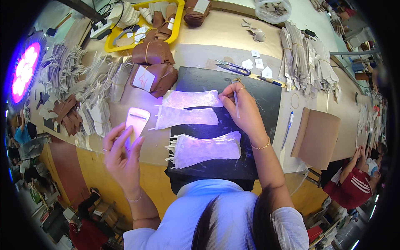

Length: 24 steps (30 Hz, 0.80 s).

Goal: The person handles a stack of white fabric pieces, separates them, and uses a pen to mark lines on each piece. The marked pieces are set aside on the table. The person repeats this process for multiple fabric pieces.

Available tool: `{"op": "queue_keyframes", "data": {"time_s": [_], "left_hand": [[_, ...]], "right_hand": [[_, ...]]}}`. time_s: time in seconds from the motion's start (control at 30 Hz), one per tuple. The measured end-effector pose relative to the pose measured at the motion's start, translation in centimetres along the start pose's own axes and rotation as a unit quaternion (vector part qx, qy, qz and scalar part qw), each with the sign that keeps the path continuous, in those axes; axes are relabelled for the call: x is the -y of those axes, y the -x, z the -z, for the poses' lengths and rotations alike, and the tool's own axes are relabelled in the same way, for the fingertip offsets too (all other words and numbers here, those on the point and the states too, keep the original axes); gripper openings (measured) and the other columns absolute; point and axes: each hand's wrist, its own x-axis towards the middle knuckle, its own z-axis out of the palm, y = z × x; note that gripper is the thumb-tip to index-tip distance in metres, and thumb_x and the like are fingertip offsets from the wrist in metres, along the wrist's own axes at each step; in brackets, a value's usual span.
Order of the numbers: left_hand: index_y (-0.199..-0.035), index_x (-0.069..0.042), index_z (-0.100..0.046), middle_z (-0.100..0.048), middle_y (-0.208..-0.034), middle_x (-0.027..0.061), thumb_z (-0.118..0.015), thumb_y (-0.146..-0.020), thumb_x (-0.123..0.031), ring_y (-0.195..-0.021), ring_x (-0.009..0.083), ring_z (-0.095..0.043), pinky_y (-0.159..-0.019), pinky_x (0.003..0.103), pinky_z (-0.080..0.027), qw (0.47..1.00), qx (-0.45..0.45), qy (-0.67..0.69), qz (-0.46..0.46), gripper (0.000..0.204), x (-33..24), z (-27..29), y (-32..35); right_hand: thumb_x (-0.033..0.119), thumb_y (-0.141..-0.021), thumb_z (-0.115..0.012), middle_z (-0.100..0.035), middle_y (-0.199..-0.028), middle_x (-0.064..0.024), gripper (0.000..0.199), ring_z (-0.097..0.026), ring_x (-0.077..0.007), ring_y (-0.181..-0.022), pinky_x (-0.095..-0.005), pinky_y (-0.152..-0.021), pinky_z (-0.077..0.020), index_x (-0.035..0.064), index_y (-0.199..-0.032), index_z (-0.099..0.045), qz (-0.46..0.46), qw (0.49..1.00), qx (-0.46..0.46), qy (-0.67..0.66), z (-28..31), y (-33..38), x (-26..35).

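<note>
Right hand (245, 109) with pen (236, 104) on translucent piece (192, 99)

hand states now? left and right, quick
Left hand: closed on a small rounded pale card, held up off the table.
Right hand: closed on a thin pen, resting on the top translucent piece.

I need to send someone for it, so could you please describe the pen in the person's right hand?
Find the black mat in the middle of the workbench. At its upper edge the right hand rests beside the topmost pale piece. The pen is the thin silvery stick between its fingers, unlike the blue pen lying loose.
</note>
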Motion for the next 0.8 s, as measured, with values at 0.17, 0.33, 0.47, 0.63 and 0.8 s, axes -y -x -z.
{"op": "queue_keyframes", "data": {"time_s": [0.17,0.33,0.47,0.63,0.8], "left_hand": [[-0.112,-0.001,-0.076,-0.064,-0.119,0.0082,-0.085,-0.078,0.001,-0.100,0.0181,-0.060,-0.081,0.028,-0.049,0.998,0.028,0.044,0.024,0.036,0.2,-1.2,0.1],[-0.109,-0.007,-0.076,-0.069,-0.114,0.0087,-0.084,-0.078,-0.010,-0.110,0.0273,-0.061,-0.094,0.039,-0.048,0.972,0.183,-0.040,-0.139,0.033,0.2,-5.8,-2.6],[-0.104,-0.010,-0.078,-0.070,-0.113,0.0069,-0.083,-0.077,-0.017,-0.108,0.0295,-0.062,-0.093,0.042,-0.047,0.943,0.214,-0.051,-0.249,0.029,0.5,-10.5,-4.4],[-0.100,-0.011,-0.079,-0.070,-0.113,0.0061,-0.083,-0.075,-0.016,-0.108,0.0287,-0.062,-0.093,0.043,-0.047,0.931,0.229,-0.039,-0.281,0.026,1.0,-13.3,-4.9],[-0.100,-0.012,-0.080,-0.070,-0.113,0.0058,-0.083,-0.074,-0.016,-0.108,0.0282,-0.062,-0.094,0.042,-0.047,0.926,0.244,-0.030,-0.286,0.026,1.1,-13.8,-4.0]], "right_hand": [[0.008,-0.094,-0.071,-0.071,-0.094,-0.0068,0.018,-0.069,-0.0146,-0.085,-0.0299,-0.081,-0.0549,0.0009,-0.102,-0.057,-0.056,0.998,0.011,0.016,-0.1,-0.3,0.1],[0.006,-0.092,-0.071,-0.072,-0.091,-0.0129,0.015,-0.071,-0.0225,-0.081,-0.0331,-0.077,-0.0540,0.0004,-0.102,-0.061,0.019,0.998,-0.057,0.028,-0.3,0.3,-0.6],[0.005,-0.096,-0.069,-0.071,-0.107,-0.0071,0.011,-0.060,-0.0071,-0.085,-0.0245,-0.080,-0.0505,0.0002,-0.103,-0.061,0.004,0.997,-0.073,0.003,1.0,1.5,-1.2],[0.004,-0.096,-0.069,-0.071,-0.109,-0.0076,0.010,-0.059,-0.0076,-0.087,-0.0246,-0.082,-0.0506,-0.0001,-0.103,-0.062,0.013,0.997,-0.075,0.009,1.8,3.4,-2.9],[0.004,-0.094,-0.070,-0.072,-0.108,-0.0109,0.012,-0.065,-0.0156,-0.094,-0.0286,-0.086,-0.0517,0.0001,-0.103,-0.064,0.031,0.997,-0.077,0.004,1.7,4.0,-2.5]]}}
